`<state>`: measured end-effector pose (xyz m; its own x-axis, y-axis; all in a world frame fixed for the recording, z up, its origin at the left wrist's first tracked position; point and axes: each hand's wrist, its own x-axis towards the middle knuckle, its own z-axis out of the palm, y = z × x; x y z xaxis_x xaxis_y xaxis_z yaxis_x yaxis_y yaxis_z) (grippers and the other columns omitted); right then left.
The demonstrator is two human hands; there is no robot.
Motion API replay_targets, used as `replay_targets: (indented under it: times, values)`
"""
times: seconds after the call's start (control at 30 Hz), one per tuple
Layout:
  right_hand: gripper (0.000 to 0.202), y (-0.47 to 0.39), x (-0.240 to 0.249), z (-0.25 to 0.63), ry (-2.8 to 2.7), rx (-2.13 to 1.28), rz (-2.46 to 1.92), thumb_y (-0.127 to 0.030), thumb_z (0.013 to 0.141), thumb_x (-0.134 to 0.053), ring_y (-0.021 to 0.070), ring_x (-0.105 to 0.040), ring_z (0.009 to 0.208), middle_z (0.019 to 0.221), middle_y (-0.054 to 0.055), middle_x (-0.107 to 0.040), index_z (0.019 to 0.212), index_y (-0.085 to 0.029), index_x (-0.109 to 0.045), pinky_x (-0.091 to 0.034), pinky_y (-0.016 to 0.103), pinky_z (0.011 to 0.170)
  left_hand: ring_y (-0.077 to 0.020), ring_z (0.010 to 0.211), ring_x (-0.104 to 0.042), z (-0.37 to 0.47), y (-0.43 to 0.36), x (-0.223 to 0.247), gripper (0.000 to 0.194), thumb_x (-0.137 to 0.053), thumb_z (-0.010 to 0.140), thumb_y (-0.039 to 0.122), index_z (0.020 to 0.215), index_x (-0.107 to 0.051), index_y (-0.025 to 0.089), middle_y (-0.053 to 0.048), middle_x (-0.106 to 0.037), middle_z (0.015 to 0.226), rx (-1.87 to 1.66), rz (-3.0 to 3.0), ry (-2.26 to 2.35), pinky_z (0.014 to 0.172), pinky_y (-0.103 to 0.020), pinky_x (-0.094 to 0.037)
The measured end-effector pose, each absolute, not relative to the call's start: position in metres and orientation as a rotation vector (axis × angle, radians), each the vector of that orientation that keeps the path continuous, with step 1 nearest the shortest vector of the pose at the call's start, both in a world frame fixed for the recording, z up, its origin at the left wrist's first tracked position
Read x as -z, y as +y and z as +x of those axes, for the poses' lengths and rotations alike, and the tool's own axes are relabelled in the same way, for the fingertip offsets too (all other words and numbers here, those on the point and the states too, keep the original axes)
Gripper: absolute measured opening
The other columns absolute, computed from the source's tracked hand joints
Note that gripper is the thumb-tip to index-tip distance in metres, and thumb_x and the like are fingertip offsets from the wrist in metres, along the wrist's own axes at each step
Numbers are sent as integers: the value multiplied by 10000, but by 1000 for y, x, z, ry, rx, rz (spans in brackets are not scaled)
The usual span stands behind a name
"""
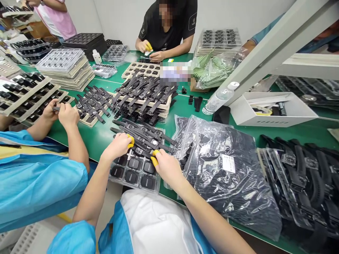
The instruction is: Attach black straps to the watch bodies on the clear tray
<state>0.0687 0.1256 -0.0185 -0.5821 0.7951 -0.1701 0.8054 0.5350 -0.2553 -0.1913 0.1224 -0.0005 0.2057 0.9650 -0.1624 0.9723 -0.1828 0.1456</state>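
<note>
My left hand and my right hand, both with yellow finger covers, pinch a black watch by its strap, one on each side of the case. It lies at the front of a row of strapped watches set across a clear plastic tray. Nearest me, the tray's pockets hold square black watch cases without straps. My fingertips partly hide the strap where they grip it.
Stacked trays of strapped watches stand behind. To the right lies a large plastic bag of black straps, with a bottle and a white box beyond. A co-worker's hands work at left; another person sits opposite.
</note>
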Motion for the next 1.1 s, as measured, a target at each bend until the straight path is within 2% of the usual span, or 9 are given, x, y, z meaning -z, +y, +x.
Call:
replay_targets:
  times: [0.1,0.13,0.23,0.33,0.43,0.57,0.77,0.93,1.1]
  values:
    - [154,122,20,80,2782,568,1525,-287,1035,-530,240,-667,883,1093,125,-634,1071,-190,-644,-418,302,588,-301,1070,-547,-183,107,2,57,-582,955,161,937,-637,164,-131,-629,1038,-304,2260,1971,996,-468,-443]
    - [151,120,20,84,2826,685,1558,-300,1030,-537,232,-654,861,1080,121,-626,1050,-194,-643,-421,301,596,-292,1071,-547,-176,99,0,77,-586,980,222,948,-628,166,-131,-625,1056,-448,2209,1945,987,-458,-458]
    - [167,112,16,93,2906,1376,1540,-344,1028,-540,195,-607,784,967,68,-607,997,-215,-641,-454,302,661,-215,964,-596,-146,71,-8,143,-575,1017,327,1004,-606,189,-74,-633,1031,-721,1986,1608,885,-355,-513]
    - [254,102,13,95,2727,2081,1365,-422,1017,-560,177,-564,755,845,24,-576,886,-219,-636,-454,296,688,-157,810,-594,-114,46,-8,173,-599,1006,358,1059,-596,193,-37,-630,971,-802,1832,1375,734,-273,-505]
    - [354,90,14,93,2488,2381,1311,-524,970,-622,165,-515,719,782,4,-562,800,-213,-613,-417,290,666,-149,755,-558,-96,32,1,172,-541,1034,348,996,-582,185,-41,-621,920,-903,1828,1339,676,-263,-466]
    - [416,77,14,93,2098,2690,1251,-580,894,-708,138,-447,649,727,-24,-516,756,-212,-571,-382,278,623,-164,720,-516,-89,24,10,266,-398,1079,314,902,-558,196,-44,-588,817,-1033,1901,1244,660,-283,-430]
    - [481,69,6,95,1934,2835,1141,-630,872,-712,125,-419,623,689,-38,-479,716,-219,-517,-390,271,614,-153,672,-514,-81,15,17,363,-369,1089,394,828,-533,203,-32,-573,758,-1140,1720,1208,637,-289,-435]
    - [460,63,7,95,1990,2783,1144,-646,931,-630,130,-449,638,706,-32,-497,783,-221,-534,-407,269,613,-132,647,-501,-69,9,21,372,-414,1080,431,810,-522,199,-15,-548,743,-1258,1494,1242,606,-273,-440]
    - [378,65,6,99,2137,2697,1109,-572,973,-605,151,-557,712,793,-1,-592,837,-221,-575,-491,288,676,-126,662,-526,-73,11,16,384,-454,1064,477,817,-532,193,-13,-565,773,-1172,1360,1269,619,-256,-464]
